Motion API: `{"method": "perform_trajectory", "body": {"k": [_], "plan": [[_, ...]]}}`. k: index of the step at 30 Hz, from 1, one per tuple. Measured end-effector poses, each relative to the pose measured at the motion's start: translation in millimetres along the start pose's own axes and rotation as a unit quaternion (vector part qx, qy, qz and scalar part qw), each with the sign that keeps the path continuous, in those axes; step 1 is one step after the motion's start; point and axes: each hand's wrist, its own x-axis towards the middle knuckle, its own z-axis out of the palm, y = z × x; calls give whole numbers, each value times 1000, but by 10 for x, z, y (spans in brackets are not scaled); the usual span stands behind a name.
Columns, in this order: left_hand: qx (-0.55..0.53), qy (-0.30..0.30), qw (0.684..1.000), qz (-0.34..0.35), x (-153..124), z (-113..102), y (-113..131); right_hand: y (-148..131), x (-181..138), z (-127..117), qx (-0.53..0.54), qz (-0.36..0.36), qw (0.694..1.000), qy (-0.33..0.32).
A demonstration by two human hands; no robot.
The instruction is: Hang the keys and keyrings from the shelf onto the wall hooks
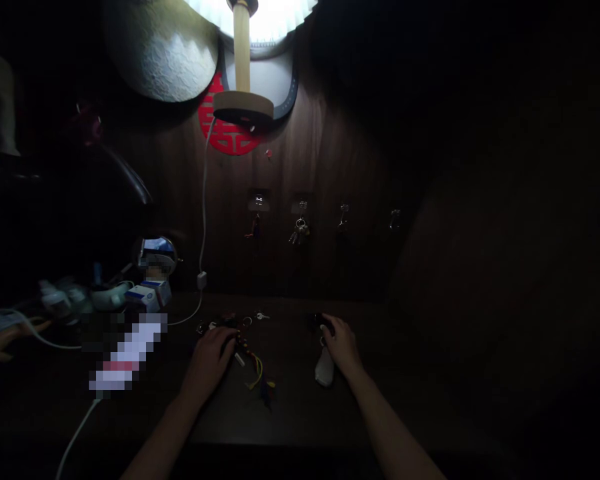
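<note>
My left hand [213,353] is palm down on the dark table, with its fingers closed around part of a bunch of keys. From it trails a beaded cord [245,345] with a yellow and dark tassel [266,385]. A loose-looking key [261,316] and a ring lie just beyond the fingertips. On the right, my right hand [342,343] pinches a dark item at the end of a key ring with thumb and forefinger; dim light hides its exact shape. A pale grey oval fob [325,369] hangs from that ring and rests on the table beside the thumb.
Several hooks on the wooden back wall bear keys [299,231]. A lamp [243,67] and caps [165,57] are above. At left are a round mirror [157,255], small boxes [150,293], bottles [55,300], a white cable [203,227] and another person's hand [0,343].
</note>
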Motion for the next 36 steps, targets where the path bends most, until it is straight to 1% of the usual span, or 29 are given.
{"method": "perform_trajectory", "body": {"k": [3, 5, 7, 10, 15, 21, 27, 30, 36], "plan": [[12, -11, 999, 45, -19, -20, 63, -27, 3, -6, -27, 2, 999, -25], [19, -34, 996, 84, -34, -32, 110, -42, 3, -14, -46, 3, 998, -45], [27, -60, 992, 105, -46, -39, 145, -54, 1, -25, -53, -1, 997, -61], [39, -77, 991, 100, -52, -36, 158, -71, -2, -42, -33, -13, 997, -74], [42, -56, 994, 83, -33, -10, 110, -105, -2, -71, 27, -43, 992, -115], [44, -36, 997, 53, -16, -2, 77, -156, -37, -107, 119, -54, 979, -155], [48, -31, 997, 56, -13, 1, 61, -208, -62, -124, 143, -74, 966, -200], [45, -33, 997, 58, -11, -1, 67, -290, -45, -125, 133, -71, 967, -205], [39, -28, 997, 62, -11, -3, 71, -627, -16, -51, 27, -78, 974, -210]]}}
